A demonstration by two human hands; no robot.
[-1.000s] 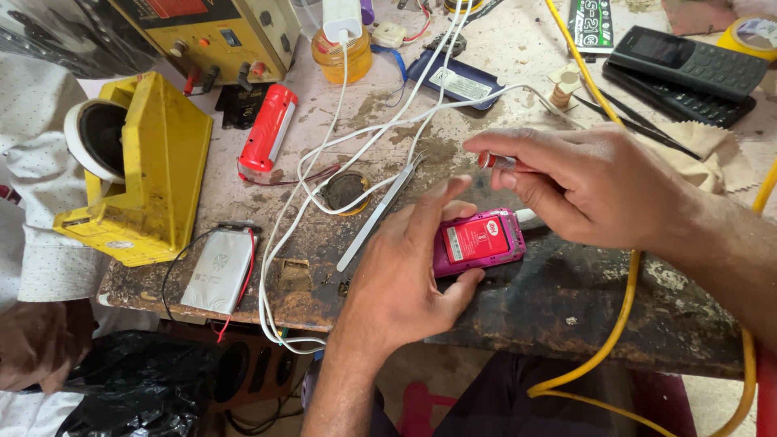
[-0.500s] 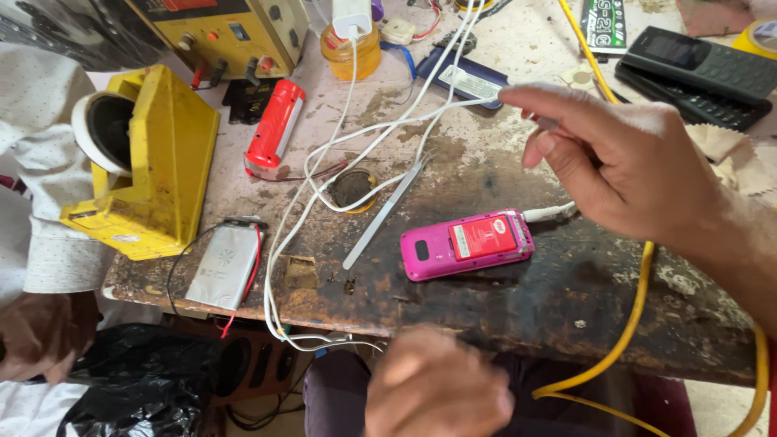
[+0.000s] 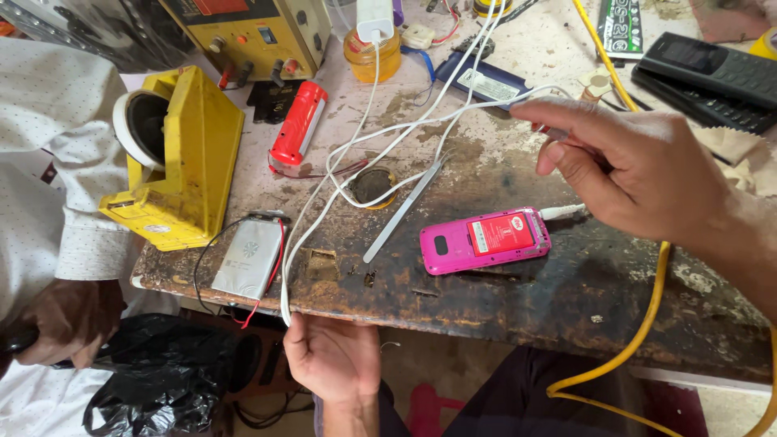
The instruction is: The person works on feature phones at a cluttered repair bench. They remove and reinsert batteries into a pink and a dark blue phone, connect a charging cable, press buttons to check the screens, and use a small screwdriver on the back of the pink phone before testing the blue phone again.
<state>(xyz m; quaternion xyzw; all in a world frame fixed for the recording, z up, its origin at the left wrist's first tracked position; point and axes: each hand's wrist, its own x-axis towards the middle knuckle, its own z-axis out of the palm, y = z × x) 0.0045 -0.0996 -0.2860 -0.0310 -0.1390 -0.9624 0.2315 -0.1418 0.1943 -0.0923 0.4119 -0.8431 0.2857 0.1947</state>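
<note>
A pink phone [image 3: 484, 239] lies face down on the worn bench [image 3: 566, 316], its back off and a red-labelled battery showing. A white cable [image 3: 380, 150] is plugged into its right end. My right hand [image 3: 639, 174] hovers just above and right of the phone, forefinger stretched along the cable, thumb under it. Below the bench's front edge, my left hand [image 3: 333, 358] is palm up and grips the lower end of the same cable, which runs taut up across the bench. Metal tweezers [image 3: 403, 212] lie left of the phone.
A yellow tape dispenser [image 3: 182, 158], a red torch [image 3: 298, 125], a flat battery pack [image 3: 247, 260], a yellow power supply [image 3: 247, 36] and black phones [image 3: 712, 77] crowd the bench. A yellow cable [image 3: 647, 316] hangs at right. Another person's hand [image 3: 69, 320] holds a black bag at left.
My left hand let go of the pink phone, dropped below the bench edge and took the hanging cable. My right hand lifted off the phone and moved up and right.
</note>
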